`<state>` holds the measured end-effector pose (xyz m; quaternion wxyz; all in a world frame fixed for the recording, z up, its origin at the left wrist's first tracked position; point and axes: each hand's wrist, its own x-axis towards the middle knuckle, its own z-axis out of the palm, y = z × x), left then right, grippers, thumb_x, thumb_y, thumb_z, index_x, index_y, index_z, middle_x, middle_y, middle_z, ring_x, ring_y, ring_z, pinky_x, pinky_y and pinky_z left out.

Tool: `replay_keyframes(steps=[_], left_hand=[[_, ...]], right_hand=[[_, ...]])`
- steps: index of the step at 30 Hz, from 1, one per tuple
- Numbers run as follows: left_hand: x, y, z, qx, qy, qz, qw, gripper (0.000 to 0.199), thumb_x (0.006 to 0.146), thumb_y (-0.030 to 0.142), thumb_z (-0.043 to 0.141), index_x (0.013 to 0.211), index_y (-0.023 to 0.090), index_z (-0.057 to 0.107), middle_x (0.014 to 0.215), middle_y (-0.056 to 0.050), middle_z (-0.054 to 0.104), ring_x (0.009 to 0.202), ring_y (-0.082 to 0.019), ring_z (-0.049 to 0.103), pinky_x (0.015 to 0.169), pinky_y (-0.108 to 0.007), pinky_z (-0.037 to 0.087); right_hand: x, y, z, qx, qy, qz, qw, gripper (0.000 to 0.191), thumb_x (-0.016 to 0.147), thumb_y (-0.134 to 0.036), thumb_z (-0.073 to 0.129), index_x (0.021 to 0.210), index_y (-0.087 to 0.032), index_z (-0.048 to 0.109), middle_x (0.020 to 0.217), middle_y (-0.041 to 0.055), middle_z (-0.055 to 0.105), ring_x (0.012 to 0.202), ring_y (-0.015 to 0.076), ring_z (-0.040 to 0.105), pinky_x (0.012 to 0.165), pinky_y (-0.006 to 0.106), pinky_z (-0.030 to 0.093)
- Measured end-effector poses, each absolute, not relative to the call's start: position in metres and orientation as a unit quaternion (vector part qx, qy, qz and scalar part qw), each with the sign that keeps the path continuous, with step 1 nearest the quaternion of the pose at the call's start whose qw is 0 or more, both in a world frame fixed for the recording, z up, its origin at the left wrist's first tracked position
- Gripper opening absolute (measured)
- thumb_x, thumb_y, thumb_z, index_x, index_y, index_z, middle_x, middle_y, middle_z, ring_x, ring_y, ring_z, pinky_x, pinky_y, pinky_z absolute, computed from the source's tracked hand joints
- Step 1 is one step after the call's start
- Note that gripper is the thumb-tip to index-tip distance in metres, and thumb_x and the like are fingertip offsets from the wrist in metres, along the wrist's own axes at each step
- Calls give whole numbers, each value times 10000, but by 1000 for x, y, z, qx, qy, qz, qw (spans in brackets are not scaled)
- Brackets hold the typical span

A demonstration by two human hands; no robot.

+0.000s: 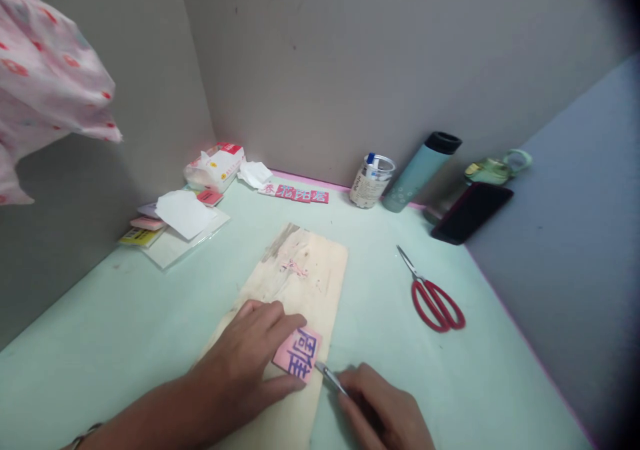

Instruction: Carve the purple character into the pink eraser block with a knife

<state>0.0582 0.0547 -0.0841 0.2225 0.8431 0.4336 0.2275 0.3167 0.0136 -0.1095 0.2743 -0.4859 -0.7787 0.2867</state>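
A pink square piece (297, 353) with a dark blue painted character lies on a wooden board (327, 270). My left hand (255, 343) is closed on it, fingers at its top edge and thumb along its lower edge, steadying it against the wood. In my right hand (383, 407) is a slim silver craft knife (331, 378), gripped like a pen. Its tip meets or nearly meets the right edge of the pink piece; I cannot tell whether it cuts in. Small pink shavings (294, 268) are scattered farther up the board.
Red-handled scissors (437, 305) lie to the right. Along the back are a tissue pack (216, 167), several character tiles (295, 193), a pen tin (371, 182), a teal tumbler (420, 173) and a dark phone (473, 213). Papers (185, 214) sit left; patterned cloth (55, 70) hangs above.
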Motion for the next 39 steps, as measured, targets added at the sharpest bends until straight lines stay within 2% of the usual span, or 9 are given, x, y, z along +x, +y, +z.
replay_keyframes(steps=[6,10,15,21,26,34,39], left_hand=[[56,54,-90,836,439,251,211,546,839,233,807,1314,264,541,1077,-17,617,978,-252,552,917,-400,419],[52,55,-87,835,434,264,212,503,860,296,801,1300,250,561,1045,-15,630,965,-242,567,903,-382,429],[50,57,-84,837,425,276,207,484,855,298,804,1287,248,591,943,-10,622,909,-232,561,834,-349,458],[48,58,-84,826,437,284,215,423,874,378,766,1251,248,626,875,-4,610,836,-223,566,783,-340,466],[47,59,-85,814,445,290,234,429,858,407,768,1239,259,635,879,-9,609,852,-233,562,749,-324,470],[49,57,-83,819,436,303,220,428,864,389,777,1240,263,617,870,-10,591,875,-243,544,814,-364,473],[50,57,-83,823,437,303,199,416,871,428,758,1227,252,632,877,-17,617,874,-242,560,818,-368,484]], right_hand=[[311,18,-75,-528,-737,383,177,247,998,-345,479,911,-217,673,750,22,683,644,156,598,586,235,449],[308,19,-62,-540,-700,441,155,255,992,-367,474,886,-208,643,768,19,656,678,159,564,613,252,407],[301,25,-55,-534,-637,523,187,289,1003,-419,499,870,-201,634,761,-6,580,708,154,495,650,261,380],[292,36,-52,-509,-590,578,243,342,969,-484,582,804,-184,599,665,-50,452,632,122,385,584,248,295],[284,39,-50,-520,-575,564,285,315,920,-458,632,783,-174,624,664,-42,476,645,125,405,602,253,314],[274,40,-56,-555,-562,531,307,241,836,-345,695,702,-180,581,660,-41,501,646,125,427,602,251,326],[270,41,-61,-574,-538,526,321,252,773,-340,728,666,-186,559,625,-50,482,608,115,402,572,242,307]])
